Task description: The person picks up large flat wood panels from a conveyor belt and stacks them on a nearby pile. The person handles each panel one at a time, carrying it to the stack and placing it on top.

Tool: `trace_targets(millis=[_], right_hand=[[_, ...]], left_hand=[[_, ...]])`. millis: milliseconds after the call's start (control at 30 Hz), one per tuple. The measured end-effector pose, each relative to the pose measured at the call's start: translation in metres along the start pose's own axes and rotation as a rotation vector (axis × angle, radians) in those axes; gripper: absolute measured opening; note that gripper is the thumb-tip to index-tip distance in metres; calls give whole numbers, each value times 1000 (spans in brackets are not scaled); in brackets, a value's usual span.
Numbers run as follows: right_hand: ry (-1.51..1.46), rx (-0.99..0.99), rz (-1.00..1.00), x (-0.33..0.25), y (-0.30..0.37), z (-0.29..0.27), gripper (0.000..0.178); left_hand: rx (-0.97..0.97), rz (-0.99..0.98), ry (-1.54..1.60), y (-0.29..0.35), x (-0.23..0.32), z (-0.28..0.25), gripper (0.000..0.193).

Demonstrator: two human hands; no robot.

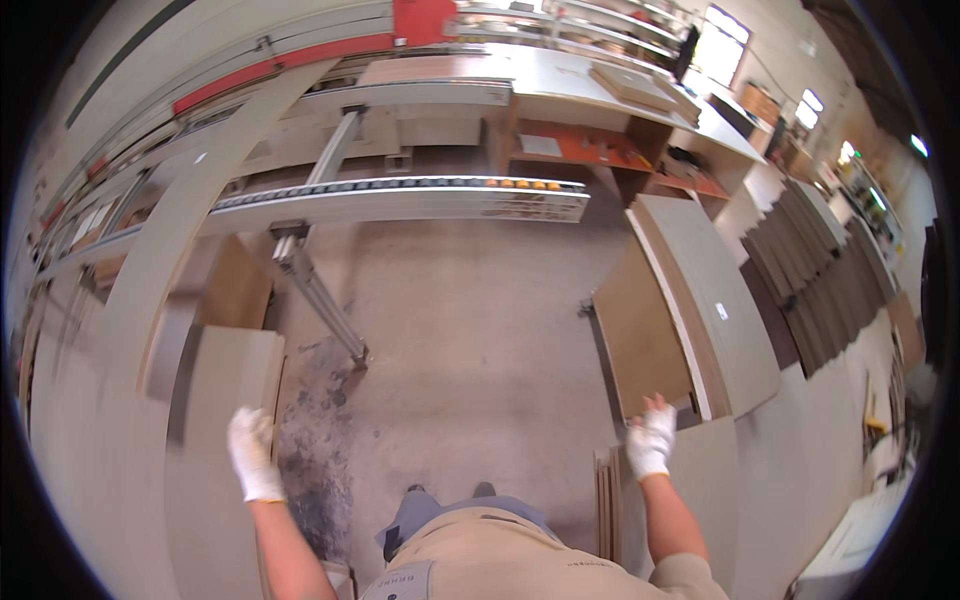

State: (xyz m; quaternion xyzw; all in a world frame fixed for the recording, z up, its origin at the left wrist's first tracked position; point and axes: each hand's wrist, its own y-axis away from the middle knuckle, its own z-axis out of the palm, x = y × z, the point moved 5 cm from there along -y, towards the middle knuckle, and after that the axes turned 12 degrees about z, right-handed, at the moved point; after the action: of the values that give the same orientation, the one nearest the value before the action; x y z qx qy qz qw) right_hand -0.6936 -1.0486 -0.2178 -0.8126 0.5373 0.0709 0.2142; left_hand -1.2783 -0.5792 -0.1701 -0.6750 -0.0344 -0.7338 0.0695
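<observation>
My left hand (252, 452), in a white glove, is above a grey board (222, 385) on the left side. Its fingers are loosely curled and I see nothing in them. On the right, my right hand (652, 440) wears a white glove with bare fingertips showing. Its fingers are bent but apart, with nothing held. Close by it stands a stack of grey and brown panels (700, 290), and below it lies another grey panel (700, 470). Whether either hand touches a board I cannot tell.
A metal roller conveyor rail (420, 197) on a leg (325, 300) crosses ahead. A long narrow board (200, 200) lies over the rails at left. A workbench (560, 85) stands at the back. Several dark boards (820, 270) are stacked at far right.
</observation>
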Motion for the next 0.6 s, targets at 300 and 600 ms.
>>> trace_targets(millis=[300, 600], right_hand=[[-84, -431, -45, -159, 100, 77, 53], [-129, -615, -142, -291, 128, 91, 55]], left_hand=[[546, -36, 503, -134, 68, -117, 96], [288, 234, 104, -253, 39, -203, 77]])
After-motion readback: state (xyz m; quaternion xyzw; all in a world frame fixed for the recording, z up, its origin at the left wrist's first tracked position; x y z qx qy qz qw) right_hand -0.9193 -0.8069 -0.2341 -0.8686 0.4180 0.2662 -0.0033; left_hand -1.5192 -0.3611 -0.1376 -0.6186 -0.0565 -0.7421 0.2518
